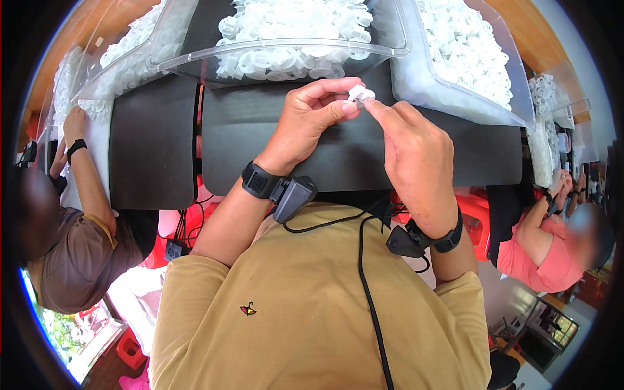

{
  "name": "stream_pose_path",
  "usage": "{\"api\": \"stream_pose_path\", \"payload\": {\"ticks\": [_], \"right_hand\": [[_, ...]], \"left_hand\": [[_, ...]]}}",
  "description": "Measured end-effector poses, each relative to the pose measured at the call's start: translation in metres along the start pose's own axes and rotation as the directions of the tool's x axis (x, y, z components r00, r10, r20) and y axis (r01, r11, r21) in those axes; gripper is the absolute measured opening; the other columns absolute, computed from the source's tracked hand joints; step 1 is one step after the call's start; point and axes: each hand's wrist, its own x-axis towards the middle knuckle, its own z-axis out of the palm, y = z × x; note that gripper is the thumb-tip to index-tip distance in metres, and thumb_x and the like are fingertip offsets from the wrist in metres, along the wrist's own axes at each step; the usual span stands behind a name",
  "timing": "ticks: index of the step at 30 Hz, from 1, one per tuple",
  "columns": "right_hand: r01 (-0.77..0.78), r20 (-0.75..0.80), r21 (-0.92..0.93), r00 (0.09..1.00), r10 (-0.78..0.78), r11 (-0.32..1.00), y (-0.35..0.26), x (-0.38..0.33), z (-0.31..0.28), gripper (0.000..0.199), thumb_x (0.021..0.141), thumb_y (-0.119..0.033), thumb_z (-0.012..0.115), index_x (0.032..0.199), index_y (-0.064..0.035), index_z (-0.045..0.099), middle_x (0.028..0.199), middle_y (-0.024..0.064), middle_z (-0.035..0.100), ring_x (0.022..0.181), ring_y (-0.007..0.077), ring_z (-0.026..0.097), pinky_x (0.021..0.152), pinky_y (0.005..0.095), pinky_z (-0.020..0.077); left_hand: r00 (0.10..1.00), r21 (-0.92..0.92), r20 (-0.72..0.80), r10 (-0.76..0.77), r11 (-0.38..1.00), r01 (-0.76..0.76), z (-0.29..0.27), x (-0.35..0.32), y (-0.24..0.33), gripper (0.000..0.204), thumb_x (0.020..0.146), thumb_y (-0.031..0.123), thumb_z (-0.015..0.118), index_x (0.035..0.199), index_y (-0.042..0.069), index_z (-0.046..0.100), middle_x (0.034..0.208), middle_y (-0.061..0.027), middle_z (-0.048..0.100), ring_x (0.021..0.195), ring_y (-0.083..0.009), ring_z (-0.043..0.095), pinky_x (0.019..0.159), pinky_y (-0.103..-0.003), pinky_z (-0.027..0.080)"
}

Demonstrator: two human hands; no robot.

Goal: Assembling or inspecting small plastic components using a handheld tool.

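Observation:
A small white plastic part [359, 93] is held above the near side of the bins. My left hand [311, 116] pinches it between thumb and fingertips. From the other side, my right hand [418, 146] has its index fingertip on the part, with the other fingers curled in; its thumb is mostly hidden. Straight ahead stands a clear plastic bin [279, 44] heaped with white ring-like pieces. To its right, another clear bin [478, 115] holds many small white pieces.
Both hands are over a dark table [253, 127]; a second dark tabletop [153, 140] adjoins it at the left. Further left is another filled bin [127, 65]. One person [84, 253] sits at the left, another [546, 244] at the right. A black cable [367, 286] hangs down my front.

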Motion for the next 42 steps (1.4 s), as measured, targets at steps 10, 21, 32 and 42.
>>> {"api": "stream_pose_path", "payload": {"ticks": [10, 21, 32, 42], "right_hand": [[0.024, 0.067, 0.009, 0.997, -0.025, 1.0, 0.003, 0.007, 0.0, 0.027, 0.075, 0.0, 0.057, 0.1, -0.0065, 0.062, 0.078, 0.0094, 0.058, 0.068, 0.0302, 0.061, 0.057, 0.041, 0.0485], [0.012, 0.036, 0.198, 0.999, -0.019, 0.98, 0.008, 0.006, -0.02, 0.043, 0.073, -0.021, 0.072, 0.113, -0.0152, 0.058, 0.089, 0.0067, 0.056, 0.071, 0.0284, 0.062, 0.058, 0.0383, 0.0493], [0.234, -0.334, 0.275, 0.933, -0.136, 0.932, 0.029, 0.1, -0.068, 0.045, 0.072, -0.02, 0.077, 0.114, -0.0117, 0.064, 0.082, 0.0035, 0.061, 0.049, 0.0094, 0.04, 0.047, 0.0235, 0.036], [0.028, 0.503, -0.146, 0.863, 0.05, 0.989, 0.185, 0.099, -0.041, 0.031, 0.071, -0.018, 0.071, 0.096, 0.0, 0.066, 0.08, 0.0159, 0.065, 0.071, 0.0283, 0.061, 0.068, 0.0352, 0.0467]], "left_hand": [[1.0, 0.083, -0.013, 0.01, 0.997, -0.009, 0.002, 0.0, 0.002, 0.034, 0.085, 0.001, 0.064, 0.119, -0.002, 0.058, 0.11, -0.011, 0.064, 0.096, -0.0145, 0.062, 0.085, -0.028, 0.053], [0.977, -0.097, 0.127, -0.171, 0.978, 0.184, 0.004, -0.004, 0.004, 0.054, 0.083, 0.009, 0.069, 0.131, 0.001, 0.045, 0.112, -0.0095, 0.061, 0.098, -0.0152, 0.061, 0.082, -0.029, 0.053], [0.96, -0.032, 0.19, -0.206, 0.976, 0.216, 0.007, -0.002, 0.012, 0.045, 0.094, 0.026, 0.056, 0.132, 0.003, 0.046, 0.112, -0.0128, 0.061, 0.094, -0.0169, 0.063, 0.083, -0.028, 0.053], [0.969, -0.017, 0.113, -0.221, 0.974, 0.224, 0.003, -0.001, 0.008, 0.021, 0.094, 0.017, 0.057, 0.106, 0.001, 0.062, 0.088, -0.006, 0.066, 0.078, -0.0116, 0.063, 0.07, -0.022, 0.052]]}}
